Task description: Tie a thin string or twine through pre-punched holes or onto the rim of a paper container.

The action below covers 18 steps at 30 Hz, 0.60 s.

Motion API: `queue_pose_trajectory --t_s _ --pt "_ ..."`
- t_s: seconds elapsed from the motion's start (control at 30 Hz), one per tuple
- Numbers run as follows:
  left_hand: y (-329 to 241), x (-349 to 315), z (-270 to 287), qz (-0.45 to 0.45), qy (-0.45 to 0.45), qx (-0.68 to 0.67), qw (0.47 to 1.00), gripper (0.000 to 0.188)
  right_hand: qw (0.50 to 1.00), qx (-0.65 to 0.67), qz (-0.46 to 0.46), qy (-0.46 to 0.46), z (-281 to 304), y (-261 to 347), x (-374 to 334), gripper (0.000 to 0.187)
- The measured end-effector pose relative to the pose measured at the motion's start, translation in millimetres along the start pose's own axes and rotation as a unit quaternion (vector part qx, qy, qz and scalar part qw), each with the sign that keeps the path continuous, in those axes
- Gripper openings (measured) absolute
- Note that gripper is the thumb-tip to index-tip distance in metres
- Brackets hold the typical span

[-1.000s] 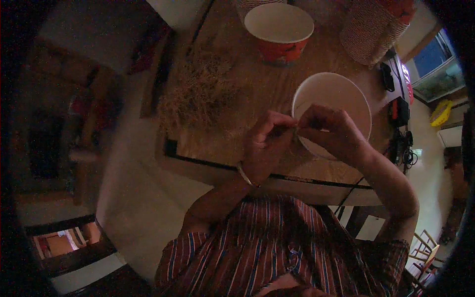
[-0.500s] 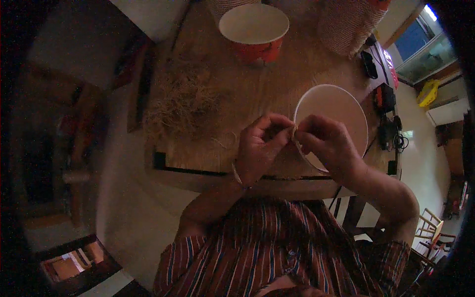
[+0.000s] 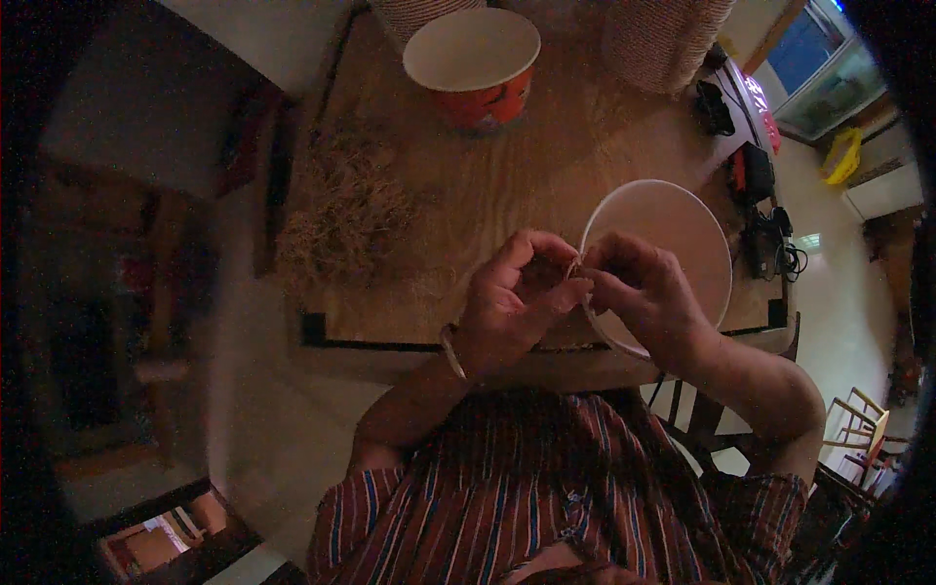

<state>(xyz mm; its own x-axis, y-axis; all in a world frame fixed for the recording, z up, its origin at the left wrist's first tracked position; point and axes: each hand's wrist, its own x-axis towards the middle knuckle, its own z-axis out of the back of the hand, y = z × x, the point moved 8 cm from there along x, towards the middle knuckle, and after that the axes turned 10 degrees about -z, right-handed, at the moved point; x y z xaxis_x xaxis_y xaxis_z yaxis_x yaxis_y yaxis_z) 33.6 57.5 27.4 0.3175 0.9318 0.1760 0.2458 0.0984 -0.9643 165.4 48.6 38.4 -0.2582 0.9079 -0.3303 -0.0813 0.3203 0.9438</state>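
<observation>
My left hand (image 3: 517, 292) and my right hand (image 3: 648, 292) meet fingertip to fingertip at the left rim of a round, white-rimmed tub (image 3: 697, 263). Both are closed in a pinch on a small, thin pale piece (image 3: 575, 268); its kind is too small to tell, and the fingers mostly cover it. The right hand and wrist overlap the tub's opening. Left of my hands, on the wooden table (image 3: 487, 185), lies a loose tangle of dry, brown, thread-like strands (image 3: 346, 214).
A red-and-white paper tub (image 3: 478, 73) stands open at the back, with a stack of ribbed tubs (image 3: 414, 18) behind it. Another tall stack (image 3: 663, 44) is at the back right. Black adapters and cables (image 3: 765, 239) line the right edge.
The view has shifted slightly, so the back tub and stacks sit further left. My left hand has turned a little, and its fingers are more bunched. Both hands still pinch at the tub's rim.
</observation>
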Motion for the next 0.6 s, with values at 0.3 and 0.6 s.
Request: queue_pose_trajectory --t_s 0.3,0.6 --pt "2.2 0.2 7.6 0.023 -0.005 0.08 0.997 0.013 0.997 0.054 -0.033 0.038 -2.3 -3.0 0.7 0.01" --pt "-5.9 1.7 6.2 0.014 -0.011 0.088 0.996 0.012 0.996 0.05 -0.05 0.056 -1.6 -2.8 0.4 0.009"
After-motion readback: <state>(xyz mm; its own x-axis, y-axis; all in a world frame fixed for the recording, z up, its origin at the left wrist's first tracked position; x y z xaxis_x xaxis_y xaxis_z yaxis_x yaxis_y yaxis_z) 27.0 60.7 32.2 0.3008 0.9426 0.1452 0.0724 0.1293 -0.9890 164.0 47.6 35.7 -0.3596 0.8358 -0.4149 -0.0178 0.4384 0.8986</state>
